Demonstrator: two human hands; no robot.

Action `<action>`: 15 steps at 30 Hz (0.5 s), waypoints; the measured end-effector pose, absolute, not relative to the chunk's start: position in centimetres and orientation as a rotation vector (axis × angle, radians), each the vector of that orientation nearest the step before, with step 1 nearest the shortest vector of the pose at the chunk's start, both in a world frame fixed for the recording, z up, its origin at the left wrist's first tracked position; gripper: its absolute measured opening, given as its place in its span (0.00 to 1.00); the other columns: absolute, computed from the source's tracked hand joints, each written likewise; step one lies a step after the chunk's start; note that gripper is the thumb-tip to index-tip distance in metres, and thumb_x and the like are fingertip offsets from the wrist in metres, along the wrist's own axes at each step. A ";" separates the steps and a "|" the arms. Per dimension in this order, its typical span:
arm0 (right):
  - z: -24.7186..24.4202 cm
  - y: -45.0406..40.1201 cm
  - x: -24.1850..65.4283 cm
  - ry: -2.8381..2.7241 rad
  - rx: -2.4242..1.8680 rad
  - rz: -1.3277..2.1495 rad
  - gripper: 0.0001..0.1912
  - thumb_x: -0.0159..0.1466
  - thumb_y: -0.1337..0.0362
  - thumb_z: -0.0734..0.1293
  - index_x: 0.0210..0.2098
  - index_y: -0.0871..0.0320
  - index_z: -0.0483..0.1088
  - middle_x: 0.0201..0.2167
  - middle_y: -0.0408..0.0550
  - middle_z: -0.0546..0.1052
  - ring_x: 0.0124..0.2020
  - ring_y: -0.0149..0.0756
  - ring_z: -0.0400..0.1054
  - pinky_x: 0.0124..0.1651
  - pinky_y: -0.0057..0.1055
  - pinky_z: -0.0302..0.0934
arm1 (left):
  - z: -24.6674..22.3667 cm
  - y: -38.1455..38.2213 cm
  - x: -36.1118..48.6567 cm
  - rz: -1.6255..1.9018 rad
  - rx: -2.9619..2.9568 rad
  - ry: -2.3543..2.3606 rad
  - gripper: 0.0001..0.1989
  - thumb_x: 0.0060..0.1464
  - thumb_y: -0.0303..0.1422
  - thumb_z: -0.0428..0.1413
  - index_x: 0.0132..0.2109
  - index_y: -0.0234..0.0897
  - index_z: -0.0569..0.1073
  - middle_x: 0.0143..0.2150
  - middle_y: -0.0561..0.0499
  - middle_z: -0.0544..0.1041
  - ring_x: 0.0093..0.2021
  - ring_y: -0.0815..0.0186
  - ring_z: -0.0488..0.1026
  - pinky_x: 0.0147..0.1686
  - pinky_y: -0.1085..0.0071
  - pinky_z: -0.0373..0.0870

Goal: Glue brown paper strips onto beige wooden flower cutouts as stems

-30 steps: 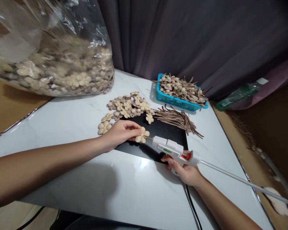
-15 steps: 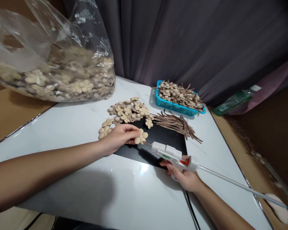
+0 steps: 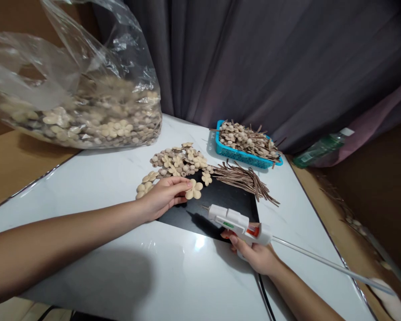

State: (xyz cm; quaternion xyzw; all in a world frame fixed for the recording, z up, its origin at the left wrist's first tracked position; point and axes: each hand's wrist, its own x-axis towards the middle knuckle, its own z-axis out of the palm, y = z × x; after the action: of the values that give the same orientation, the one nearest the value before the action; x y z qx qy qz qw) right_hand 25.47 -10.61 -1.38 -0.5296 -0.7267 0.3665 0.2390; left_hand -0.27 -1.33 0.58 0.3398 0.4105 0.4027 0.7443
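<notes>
Between its thumb and fingers my left hand (image 3: pixel 169 196) pinches a cream five-petal flower (image 3: pixel 194 190) over the black mat (image 3: pixel 200 214). My right hand (image 3: pixel 254 252) is wrapped round the handle of a white glue gun (image 3: pixel 229 218) with a long clear glue stick (image 3: pixel 321 258) in its back. The gun's nozzle points left, a small gap away from the flower. Behind my left hand lies a pile of cream flowers and round beads (image 3: pixel 178 160). A bundle of thin brown sticks (image 3: pixel 243 178) rests across the mat's back edge.
A large clear plastic bag (image 3: pixel 110 120) of flowers and beads stands at the back left of the white table (image 3: pixel 113 263). At the back right sits a blue basket (image 3: pixel 247 156) of beaded sticks. A green bottle (image 3: pixel 321 147) lies beyond it. The gun's black cord (image 3: pixel 265 296) runs off the front.
The glue gun's nozzle has moved away from the flower, down and to the right relative to it. The whole view has shifted slightly. Both hands keep their hold.
</notes>
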 end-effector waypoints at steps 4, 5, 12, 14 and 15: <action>-0.8 -10.3 25.0 -1.720 -1.573 1.260 0.19 0.61 0.49 0.62 0.38 0.60 0.71 0.22 0.47 0.74 0.20 0.34 0.69 0.23 0.28 0.65 | 0.3 -1.2 -0.4 0.910 0.746 0.862 0.06 0.48 0.31 0.63 0.35 0.34 0.76 0.31 0.52 0.77 0.30 0.74 0.73 0.32 0.80 0.71; -0.5 -10.1 25.0 -1.635 -1.576 1.337 0.20 0.59 0.48 0.64 0.37 0.60 0.69 0.24 0.47 0.75 0.19 0.33 0.69 0.22 0.28 0.65 | 0.2 -1.2 -0.4 0.917 0.745 0.858 0.07 0.48 0.31 0.63 0.35 0.35 0.76 0.32 0.52 0.77 0.31 0.74 0.73 0.32 0.80 0.71; 1.2 -7.7 27.0 -1.607 -1.898 1.475 0.28 0.55 0.38 0.60 0.19 0.59 0.61 0.11 0.44 0.66 0.15 0.33 0.66 0.15 0.24 0.54 | -0.1 -1.4 -0.3 0.938 0.750 0.827 0.12 0.44 0.34 0.66 0.37 0.36 0.76 0.34 0.51 0.78 0.33 0.73 0.74 0.35 0.79 0.72; 1.1 -7.4 27.3 -1.666 -1.989 1.375 0.29 0.55 0.38 0.59 0.16 0.58 0.60 0.10 0.42 0.63 0.14 0.31 0.64 0.15 0.24 0.52 | -0.1 -1.5 -0.3 0.944 0.763 0.822 0.13 0.43 0.35 0.66 0.37 0.36 0.77 0.33 0.51 0.78 0.33 0.73 0.74 0.35 0.80 0.71; 1.1 -7.3 27.4 -1.698 -2.012 1.328 0.29 0.56 0.38 0.58 0.15 0.58 0.59 0.10 0.41 0.62 0.14 0.30 0.62 0.16 0.24 0.51 | 0.0 -1.5 -0.4 0.948 0.774 0.818 0.13 0.43 0.35 0.66 0.37 0.36 0.77 0.33 0.51 0.78 0.33 0.73 0.74 0.35 0.80 0.71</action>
State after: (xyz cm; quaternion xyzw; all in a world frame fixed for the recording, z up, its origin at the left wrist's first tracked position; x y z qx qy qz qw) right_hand 27.42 -7.31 1.09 -0.6791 -0.5733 0.4482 0.0964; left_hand -0.37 -1.54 -0.04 0.3530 0.3730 0.4323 0.7412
